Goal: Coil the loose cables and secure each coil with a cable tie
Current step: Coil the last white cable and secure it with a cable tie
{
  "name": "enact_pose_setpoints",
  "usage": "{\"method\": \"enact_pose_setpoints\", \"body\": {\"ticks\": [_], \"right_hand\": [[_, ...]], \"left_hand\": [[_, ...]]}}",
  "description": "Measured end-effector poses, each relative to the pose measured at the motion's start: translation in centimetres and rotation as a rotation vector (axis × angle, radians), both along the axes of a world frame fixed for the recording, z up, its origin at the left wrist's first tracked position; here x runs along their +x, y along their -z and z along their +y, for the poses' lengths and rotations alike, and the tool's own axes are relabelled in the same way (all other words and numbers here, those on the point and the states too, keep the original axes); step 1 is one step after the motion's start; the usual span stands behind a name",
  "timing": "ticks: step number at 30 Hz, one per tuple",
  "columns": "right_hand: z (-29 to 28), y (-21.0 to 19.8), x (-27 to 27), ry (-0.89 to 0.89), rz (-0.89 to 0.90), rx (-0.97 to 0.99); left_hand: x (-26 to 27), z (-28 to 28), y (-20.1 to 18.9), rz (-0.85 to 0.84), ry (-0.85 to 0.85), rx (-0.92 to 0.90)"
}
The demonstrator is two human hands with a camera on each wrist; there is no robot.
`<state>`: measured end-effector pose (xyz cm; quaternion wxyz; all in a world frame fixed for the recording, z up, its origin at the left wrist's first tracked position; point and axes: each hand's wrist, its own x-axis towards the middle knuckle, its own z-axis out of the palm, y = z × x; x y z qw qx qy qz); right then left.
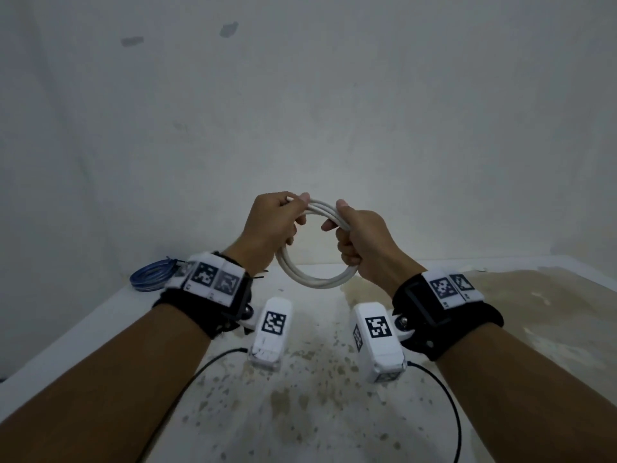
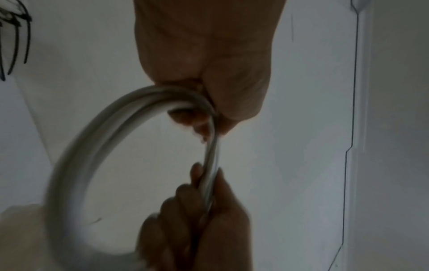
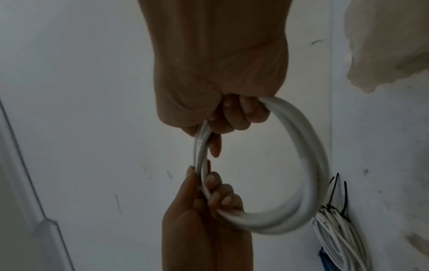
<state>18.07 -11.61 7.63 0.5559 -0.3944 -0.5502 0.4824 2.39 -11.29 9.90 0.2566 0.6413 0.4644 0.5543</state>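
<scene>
A thick white cable, wound into a coil [image 1: 314, 280] of a few loops, hangs in the air above the table's far edge. My left hand [image 1: 293, 212] grips the coil's upper left side, and the cable's end [image 1: 289, 198] pokes out by the thumb. My right hand [image 1: 340, 225] grips the upper right side, a short gap from the left. In the left wrist view the coil [image 2: 92, 146] curves down from the left hand [image 2: 209, 82] to the right hand [image 2: 197, 210]. In the right wrist view the coil [image 3: 313, 165] loops between the right hand [image 3: 227, 102] and the left hand [image 3: 209, 198].
A blue cable coil [image 1: 152, 277] lies at the stained white table's [image 1: 334, 412] far left corner, beside a thin white cable bundle [image 3: 336, 234] bound with black ties. Loose black cable ties [image 2: 16, 36] lie near it. A wall rises just behind the table.
</scene>
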Motion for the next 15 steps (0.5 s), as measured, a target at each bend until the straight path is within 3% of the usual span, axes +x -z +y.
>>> {"method": "enact_pose_setpoints", "body": {"ticks": [5,9,15], "right_hand": [[0.1,0.8,0.4,-0.013,-0.064,0.000],[-0.2,0.8,0.4,-0.022,-0.141,0.053],[-0.6,1.1,0.5,-0.020,-0.229,0.097]], "left_hand": [[-1.0,-1.4,-2.0,0.263,0.243,-0.267],[-1.6,-1.8,-2.3,0.423,0.295,-0.270],[-1.9,-2.2,-2.1,0.507,0.379,-0.305]]}}
